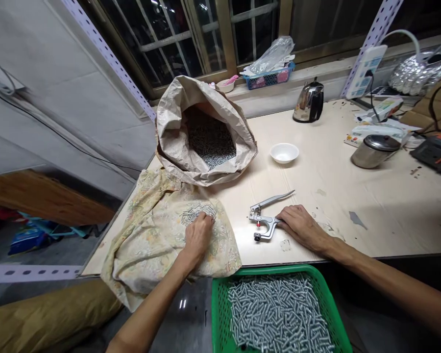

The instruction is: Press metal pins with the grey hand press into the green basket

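A small pile of thin metal screws (196, 214) lies on a yellow flowered cloth (150, 235) at the table's left front. My left hand (198, 238) is over its right side, fingers curled together at the screws; its fingertips are partly hidden. To the right, silver snap-fastener pliers (266, 223) lie on the tabletop with their handles spread. My right hand (301, 225) rests on the table, its fingers closed around the end of the lower handle. Behind the cloth stands an open woven sack (242, 159) with many small metal pieces inside.
Below the table's front edge is a green basket (217, 314) full of thicker metal screws (279, 314). A white bowl (284, 153), a steel kettle (307, 103) and a lidded metal cup (373, 152) stand farther back. A blue basket (268, 78) sits on the windowsill.
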The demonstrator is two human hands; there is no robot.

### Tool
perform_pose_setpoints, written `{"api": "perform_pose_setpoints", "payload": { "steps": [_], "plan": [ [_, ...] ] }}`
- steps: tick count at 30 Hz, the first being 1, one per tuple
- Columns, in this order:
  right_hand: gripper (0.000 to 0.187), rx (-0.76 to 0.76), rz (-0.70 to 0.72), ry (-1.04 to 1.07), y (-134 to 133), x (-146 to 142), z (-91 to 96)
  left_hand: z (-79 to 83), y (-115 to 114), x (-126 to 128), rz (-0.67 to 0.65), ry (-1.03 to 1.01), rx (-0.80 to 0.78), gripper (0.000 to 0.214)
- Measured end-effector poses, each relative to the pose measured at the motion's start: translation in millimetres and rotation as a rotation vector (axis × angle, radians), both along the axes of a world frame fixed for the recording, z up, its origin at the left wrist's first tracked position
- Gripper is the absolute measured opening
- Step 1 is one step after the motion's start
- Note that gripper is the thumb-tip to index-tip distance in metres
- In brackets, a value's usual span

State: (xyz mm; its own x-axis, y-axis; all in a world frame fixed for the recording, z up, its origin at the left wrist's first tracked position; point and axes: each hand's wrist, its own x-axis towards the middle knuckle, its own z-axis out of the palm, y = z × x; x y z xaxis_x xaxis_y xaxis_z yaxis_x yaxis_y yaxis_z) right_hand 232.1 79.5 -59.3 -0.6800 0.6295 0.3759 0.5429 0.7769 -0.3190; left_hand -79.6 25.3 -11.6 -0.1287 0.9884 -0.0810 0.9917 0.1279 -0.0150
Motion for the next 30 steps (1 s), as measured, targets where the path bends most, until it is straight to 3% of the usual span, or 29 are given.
{"api": "perform_pose_setpoints", "payload": {
  "steps": [3,5,9,12,17,24,30],
  "plan": [
    [0.022,0.027,0.009,-0.007,0,-1,-1.8,0.4,-3,-3,0.007,-0.16,0.093,0.025],
    [0.024,0.058,0.017,-0.022,1,-2,-2.0,2.7,-9,0,0.036,-0.378,0.148,0.02],
    [0.027,0.134,0.026,-0.064,1,-4,0.2,7.4,-20,30,0.212,-0.929,0.001,0.033],
    [0.029,0.196,0.022,-0.101,0,-6,1.6,5.9,-26,61,0.257,-1.117,-0.057,0.039],
    [0.028,0.226,0.049,-0.114,-4,-9,4.0,-3.2,-26,87,0.199,-1.036,0.017,0.032],
    [0.03,0.174,0.035,-0.112,-5,-9,7.1,-3.7,-27,86,0.182,-0.908,0.017,0.028],
    [0.032,0.216,0.034,-0.135,-6,-8,9.5,-4.3,-25,89,0.188,-0.889,-0.005,0.03]
  ]
}}
